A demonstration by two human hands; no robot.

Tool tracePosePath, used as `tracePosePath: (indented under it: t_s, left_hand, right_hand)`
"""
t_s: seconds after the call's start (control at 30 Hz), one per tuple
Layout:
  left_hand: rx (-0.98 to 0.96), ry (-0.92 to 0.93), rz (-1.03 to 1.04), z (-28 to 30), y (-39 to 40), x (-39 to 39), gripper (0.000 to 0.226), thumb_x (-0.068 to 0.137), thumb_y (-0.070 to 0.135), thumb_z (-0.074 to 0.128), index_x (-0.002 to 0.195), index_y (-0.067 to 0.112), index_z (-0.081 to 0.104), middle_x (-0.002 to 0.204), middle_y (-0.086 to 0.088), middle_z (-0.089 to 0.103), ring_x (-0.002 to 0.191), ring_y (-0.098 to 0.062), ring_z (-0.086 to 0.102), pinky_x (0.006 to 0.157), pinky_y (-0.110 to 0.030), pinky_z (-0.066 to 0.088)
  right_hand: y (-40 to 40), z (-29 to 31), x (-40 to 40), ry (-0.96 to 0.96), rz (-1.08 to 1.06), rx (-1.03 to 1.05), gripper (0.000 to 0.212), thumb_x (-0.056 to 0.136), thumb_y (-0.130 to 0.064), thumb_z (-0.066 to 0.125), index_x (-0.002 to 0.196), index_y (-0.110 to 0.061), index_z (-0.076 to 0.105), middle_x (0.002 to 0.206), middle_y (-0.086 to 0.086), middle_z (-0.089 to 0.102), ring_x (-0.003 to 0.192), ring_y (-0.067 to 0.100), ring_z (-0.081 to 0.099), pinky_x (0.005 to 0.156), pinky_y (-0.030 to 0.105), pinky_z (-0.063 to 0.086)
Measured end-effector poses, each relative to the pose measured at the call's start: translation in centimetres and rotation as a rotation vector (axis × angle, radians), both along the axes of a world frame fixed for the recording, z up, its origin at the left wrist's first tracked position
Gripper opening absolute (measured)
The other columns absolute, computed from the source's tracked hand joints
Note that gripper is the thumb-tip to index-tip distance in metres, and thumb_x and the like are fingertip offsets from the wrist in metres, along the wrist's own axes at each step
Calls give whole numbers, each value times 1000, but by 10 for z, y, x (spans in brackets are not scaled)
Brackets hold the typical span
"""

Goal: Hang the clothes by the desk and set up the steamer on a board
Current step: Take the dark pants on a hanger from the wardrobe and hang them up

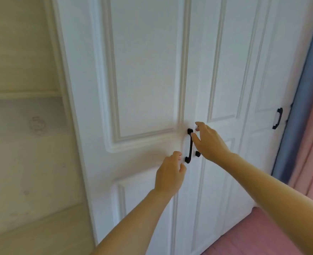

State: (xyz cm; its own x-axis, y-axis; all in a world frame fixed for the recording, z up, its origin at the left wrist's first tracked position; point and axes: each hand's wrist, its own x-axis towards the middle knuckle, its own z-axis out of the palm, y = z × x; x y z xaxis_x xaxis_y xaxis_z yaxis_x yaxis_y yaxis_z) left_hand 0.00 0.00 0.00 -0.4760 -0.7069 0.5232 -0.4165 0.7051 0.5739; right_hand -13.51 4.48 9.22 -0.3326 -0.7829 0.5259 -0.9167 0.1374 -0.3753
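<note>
1. I stand at the white panelled wardrobe doors (148, 70), both shut, because the clothes I must hang are presumably behind them (neither clothes nor steamer shows anywhere yet).
2. My left hand (169, 174) hovers just below the black curved metal pull handle (189, 146) of the left door, fingers loosely curled, gripping nothing.
3. My right hand (210, 142) reaches over the right door's handle, hiding most of it; its fingers are bent but not closed on anything I can make out.
4. The visible handle's long axis runs upright, tilted slightly, ends fixed to the door.
5. A third black handle (277, 118) sits well apart, rightward.
</note>
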Motion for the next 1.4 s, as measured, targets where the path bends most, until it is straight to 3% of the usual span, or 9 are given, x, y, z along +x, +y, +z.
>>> tracePosePath:
  t_s: [0.4,0.5,0.63,0.8,0.9,1.07,1.23,1.33,1.4]
  left_hand:
    - [226,298,-45,10,-10,-68,35,97,24,48,131,27,42,118,6,58,104,-14,57,91,-35,52]
    - [200,300,-11,12,-6,-71,34,98,25,46,131,26,41,117,5,58,101,-14,57,88,-35,52]
    - [177,289,5,15,1,-70,32,99,25,44,131,25,42,110,4,58,97,-14,56,84,-32,52]
    - [144,273,26,14,11,-68,29,100,22,42,129,25,42,106,6,55,97,-14,55,84,-30,51]
    - [133,278,28,9,21,-68,28,100,20,40,127,25,44,112,5,58,102,-13,57,87,-32,51]
    - [101,279,67,5,45,-68,28,101,27,42,129,26,44,114,6,59,101,-11,58,88,-28,52]
    - [83,270,22,-2,77,-58,34,99,42,34,127,26,44,112,7,59,100,-8,58,88,-25,52]
    - [103,297,-32,-1,98,-48,60,84,59,15,124,26,45,108,7,60,100,-6,58,86,-25,52]
    - [107,313,-66,-1,111,-38,48,91,51,22,123,24,47,106,5,60,99,-7,59,86,-27,52]
  right_hand:
    - [-39,35,-32,-269,116,-148,49,99,-31,43,142,-10,33,127,6,54,110,21,54,88,30,46]
    - [-39,41,-34,-389,126,-158,50,99,-33,43,143,-12,32,115,-1,53,100,18,55,77,28,50]
    - [-38,48,-37,-537,168,-176,50,97,-37,45,141,-15,36,117,-1,56,105,22,59,88,41,54]
    - [-33,55,-36,-702,295,-215,42,98,-38,43,136,-20,43,115,-3,58,106,20,58,87,44,54]
    - [-26,51,-34,-707,329,-277,44,99,-39,42,140,-28,35,112,-1,56,97,12,57,80,38,53]
    - [-5,39,-28,-726,313,-371,38,98,-38,42,134,-29,36,115,6,56,100,15,59,86,40,54]
    - [30,31,-18,-714,280,-455,34,97,-40,44,128,-26,40,106,4,58,91,11,60,72,26,53]
    - [52,29,-12,-714,270,-473,34,97,-41,46,126,-26,41,103,6,59,93,17,62,75,31,56]
    - [68,30,-6,-723,264,-479,34,96,-41,47,126,-25,42,100,8,59,94,22,62,78,37,57]
